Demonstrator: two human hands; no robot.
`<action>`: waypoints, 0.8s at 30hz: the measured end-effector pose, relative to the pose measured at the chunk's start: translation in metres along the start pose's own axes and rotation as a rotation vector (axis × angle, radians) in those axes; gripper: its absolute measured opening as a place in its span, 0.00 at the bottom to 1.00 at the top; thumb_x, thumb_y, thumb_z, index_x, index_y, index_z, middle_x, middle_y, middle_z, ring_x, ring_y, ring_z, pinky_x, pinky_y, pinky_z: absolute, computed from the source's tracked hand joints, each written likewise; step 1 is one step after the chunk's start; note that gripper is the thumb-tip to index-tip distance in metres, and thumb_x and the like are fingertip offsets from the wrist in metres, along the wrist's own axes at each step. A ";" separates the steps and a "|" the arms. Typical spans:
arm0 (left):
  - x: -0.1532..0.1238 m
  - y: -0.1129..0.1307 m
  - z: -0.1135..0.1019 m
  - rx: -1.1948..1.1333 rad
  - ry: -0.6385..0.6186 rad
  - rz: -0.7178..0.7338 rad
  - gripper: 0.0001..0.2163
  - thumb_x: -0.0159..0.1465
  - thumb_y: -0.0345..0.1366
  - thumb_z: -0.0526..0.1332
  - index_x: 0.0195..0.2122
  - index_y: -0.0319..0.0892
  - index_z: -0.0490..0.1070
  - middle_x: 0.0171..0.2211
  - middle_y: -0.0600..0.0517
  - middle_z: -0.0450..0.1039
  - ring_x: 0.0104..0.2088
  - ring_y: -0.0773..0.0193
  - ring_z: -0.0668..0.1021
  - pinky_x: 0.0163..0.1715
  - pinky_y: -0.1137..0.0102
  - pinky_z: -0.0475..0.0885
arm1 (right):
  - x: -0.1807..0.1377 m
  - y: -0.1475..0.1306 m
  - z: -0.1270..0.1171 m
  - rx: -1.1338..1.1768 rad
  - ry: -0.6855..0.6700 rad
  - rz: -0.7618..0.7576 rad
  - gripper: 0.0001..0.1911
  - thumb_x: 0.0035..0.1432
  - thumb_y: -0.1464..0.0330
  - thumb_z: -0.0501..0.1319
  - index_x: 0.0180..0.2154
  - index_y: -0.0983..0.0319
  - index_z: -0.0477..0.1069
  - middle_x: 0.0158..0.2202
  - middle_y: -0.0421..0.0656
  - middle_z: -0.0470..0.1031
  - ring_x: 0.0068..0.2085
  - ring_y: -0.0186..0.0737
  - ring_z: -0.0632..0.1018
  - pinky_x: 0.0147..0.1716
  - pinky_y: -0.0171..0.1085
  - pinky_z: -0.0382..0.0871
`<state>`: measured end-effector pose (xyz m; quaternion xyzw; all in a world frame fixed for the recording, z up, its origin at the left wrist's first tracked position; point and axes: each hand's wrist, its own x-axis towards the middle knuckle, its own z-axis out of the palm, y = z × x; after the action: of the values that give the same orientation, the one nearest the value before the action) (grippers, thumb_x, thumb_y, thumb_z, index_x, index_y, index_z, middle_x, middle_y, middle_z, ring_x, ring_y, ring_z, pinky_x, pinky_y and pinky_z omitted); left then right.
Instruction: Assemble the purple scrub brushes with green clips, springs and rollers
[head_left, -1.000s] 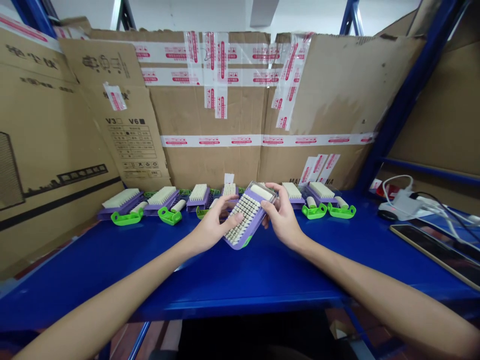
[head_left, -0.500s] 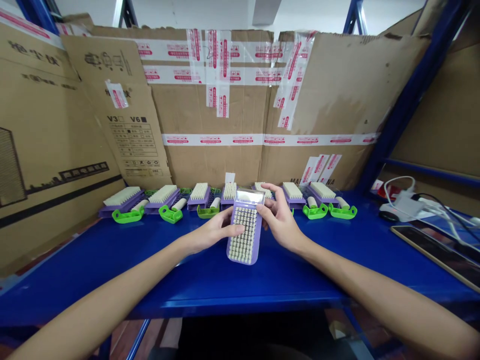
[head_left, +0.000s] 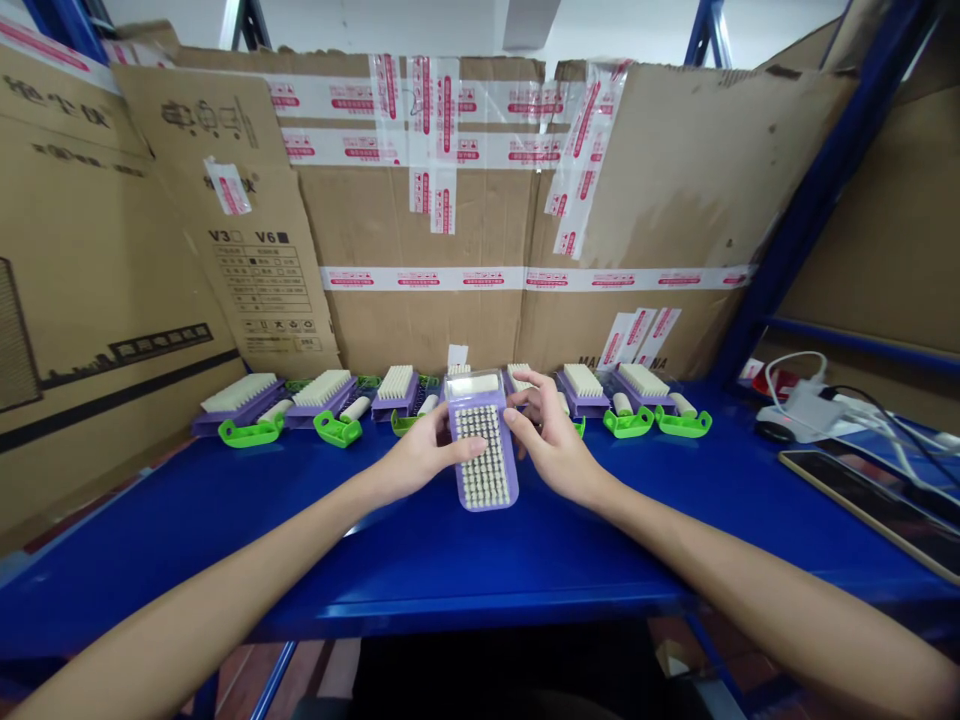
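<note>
Both my hands hold a purple brush with cream bristles facing me, in a clear plastic cover, just above the blue shelf. My left hand grips its left edge, thumb across the bristles. My right hand grips its right edge with curled fingers. Behind them, a row of several like purple brushes with green-handled rollers lies along the back of the shelf.
Taped cardboard boxes wall the back and left. At the right lie a white charger with cables and a phone. A blue rack post rises at the right.
The brush has turned from tilted to the right to upright and lengthwise in front of me, and it sits a little nearer the row. Both hands kept their grip.
</note>
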<state>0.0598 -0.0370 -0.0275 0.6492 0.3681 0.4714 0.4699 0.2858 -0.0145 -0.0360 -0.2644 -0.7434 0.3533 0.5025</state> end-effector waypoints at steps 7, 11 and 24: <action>0.006 0.001 -0.007 0.025 0.161 0.089 0.29 0.56 0.48 0.78 0.54 0.41 0.74 0.56 0.40 0.82 0.56 0.42 0.83 0.57 0.50 0.79 | -0.003 -0.004 0.001 -0.188 -0.031 -0.182 0.30 0.74 0.59 0.61 0.70 0.54 0.52 0.59 0.51 0.70 0.51 0.47 0.78 0.53 0.55 0.80; 0.007 0.000 -0.006 0.048 0.201 0.097 0.29 0.57 0.49 0.77 0.54 0.41 0.74 0.53 0.40 0.83 0.53 0.43 0.84 0.55 0.50 0.80 | -0.005 -0.002 0.002 -0.229 -0.083 -0.230 0.33 0.74 0.59 0.63 0.71 0.53 0.51 0.62 0.53 0.69 0.56 0.51 0.77 0.58 0.59 0.78; 0.004 0.003 0.004 -0.054 0.316 0.023 0.31 0.57 0.50 0.78 0.56 0.40 0.73 0.50 0.41 0.81 0.45 0.49 0.84 0.33 0.64 0.83 | -0.008 0.001 0.006 -0.439 -0.136 -0.458 0.51 0.65 0.56 0.73 0.76 0.53 0.47 0.71 0.57 0.62 0.72 0.62 0.68 0.69 0.67 0.69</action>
<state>0.0650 -0.0356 -0.0237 0.5581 0.4174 0.5827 0.4179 0.2829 -0.0217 -0.0428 -0.1680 -0.8739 0.0790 0.4493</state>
